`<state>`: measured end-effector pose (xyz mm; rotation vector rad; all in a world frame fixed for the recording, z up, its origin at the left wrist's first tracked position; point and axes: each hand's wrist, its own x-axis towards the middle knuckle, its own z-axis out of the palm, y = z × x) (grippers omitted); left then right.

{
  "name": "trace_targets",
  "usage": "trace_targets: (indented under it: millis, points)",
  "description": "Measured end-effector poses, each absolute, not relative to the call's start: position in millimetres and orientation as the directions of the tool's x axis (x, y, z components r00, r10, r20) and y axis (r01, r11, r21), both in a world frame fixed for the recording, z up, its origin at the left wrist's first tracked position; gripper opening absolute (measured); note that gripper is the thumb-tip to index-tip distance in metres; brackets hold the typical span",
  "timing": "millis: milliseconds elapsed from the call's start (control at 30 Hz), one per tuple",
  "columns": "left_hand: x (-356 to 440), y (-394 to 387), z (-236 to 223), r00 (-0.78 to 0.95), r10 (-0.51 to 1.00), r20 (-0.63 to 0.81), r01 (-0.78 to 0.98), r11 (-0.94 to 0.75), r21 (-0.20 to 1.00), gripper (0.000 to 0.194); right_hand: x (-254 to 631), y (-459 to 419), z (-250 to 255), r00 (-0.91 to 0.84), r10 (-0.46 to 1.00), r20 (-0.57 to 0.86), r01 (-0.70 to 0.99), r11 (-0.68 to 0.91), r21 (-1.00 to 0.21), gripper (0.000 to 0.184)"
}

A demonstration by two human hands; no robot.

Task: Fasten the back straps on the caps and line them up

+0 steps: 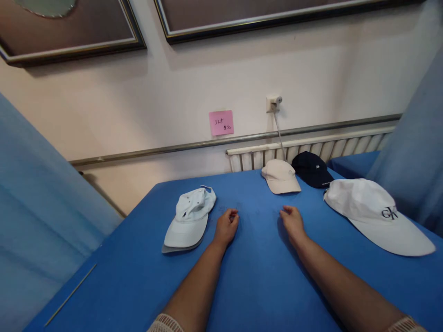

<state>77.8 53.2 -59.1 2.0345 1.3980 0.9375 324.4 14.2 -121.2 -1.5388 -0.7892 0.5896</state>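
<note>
My left hand (226, 227) rests on the blue table (256, 276) with its fingers curled in, holding nothing. A pale blue cap (189, 219) lies just to its left, a short gap away. My right hand (292, 221) also rests on the table with fingers curled under, nothing in it. Beyond it lies a beige cap (280, 176), and beside that a dark navy cap (311, 169). A large white cap (375, 214) with dark letters on its side lies at the right.
The table's far edge meets a white wall with a radiator (311, 150), a pink sticky note (221, 122) and a socket with a cable (274, 104). Blue curtains (41, 207) hang at both sides.
</note>
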Motion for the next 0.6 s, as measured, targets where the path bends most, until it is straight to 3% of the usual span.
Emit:
trace_targets:
  millis: [33, 133, 200, 267, 333, 467, 600]
  points:
    - [70.2, 54.0, -52.5, 0.206, 0.931, 0.301, 0.626, -0.362, 0.691, 0.026, 315.3, 6.8, -122.3, 0.624, 0.778, 0.074, 0.154, -0.030, -0.988, 0.031]
    - [38.8, 57.8, -29.7, 0.056, 0.836, 0.546, 0.843, -0.333, 0.423, 0.028, 296.1, -8.8, -122.8, 0.517, 0.851, 0.090, 0.216, -0.027, -0.976, 0.025]
    - [17.7, 59.7, -18.3, -0.030, 0.782, 0.622, 0.943, -0.185, 0.278, 0.032, 291.3, -13.1, -121.0, 0.415, 0.903, 0.109, 0.277, -0.011, -0.961, 0.024]
    - [2.6, 60.4, -13.1, -0.116, 0.753, 0.648, 0.978, -0.026, 0.205, 0.042, 291.9, -13.6, -118.0, 0.349, 0.931, 0.108, 0.309, -0.006, -0.951, 0.023]
    - [-5.6, 60.5, -12.9, -0.151, 0.757, 0.635, 0.985, 0.064, 0.159, 0.046, 295.6, -12.2, -114.2, 0.323, 0.943, 0.075, 0.291, -0.023, -0.956, 0.020]
    - [-11.1, 62.6, -15.4, -0.131, 0.823, 0.552, 0.990, 0.082, 0.112, 0.029, 304.2, -9.3, -104.6, 0.249, 0.968, -0.035, 0.109, -0.064, -0.992, 0.015]
    - [-13.0, 65.7, -11.8, -0.146, 0.715, 0.684, 0.981, 0.014, 0.195, 0.023, 306.6, -7.0, -96.0, 0.215, 0.973, -0.081, -0.035, -0.075, -0.997, 0.010]
